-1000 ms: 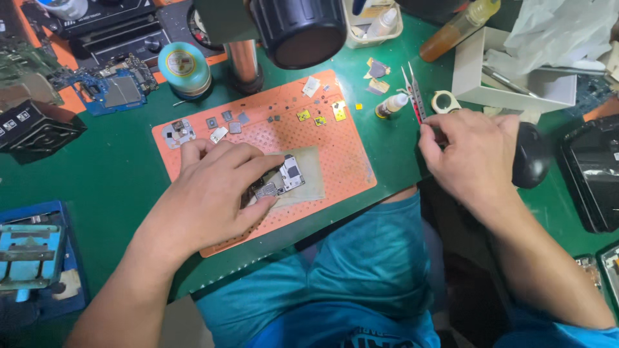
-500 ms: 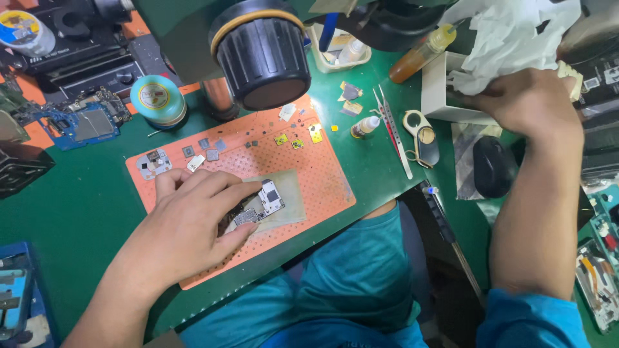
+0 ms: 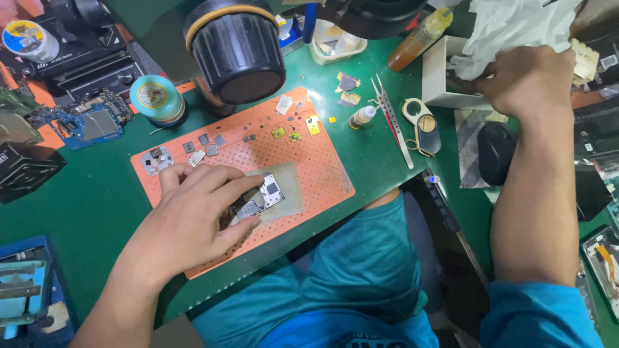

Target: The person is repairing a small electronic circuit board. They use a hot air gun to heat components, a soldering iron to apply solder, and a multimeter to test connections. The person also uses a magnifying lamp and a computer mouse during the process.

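At lower left our left hand [image 3: 193, 222] pins a small circuit board [image 3: 261, 196] on the orange mat [image 3: 322, 174], while our right hand [image 3: 525, 80] at upper right grips white tissue [image 3: 509, 29] over a white box [image 3: 438, 80], seemingly fetching a wipe for cleaning.

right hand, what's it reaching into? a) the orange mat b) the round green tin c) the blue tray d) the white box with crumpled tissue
d: the right hand is at the open white box with its fingers at the crumpled tissue, far from the orange mat, where the left hand pins a small circuit board.
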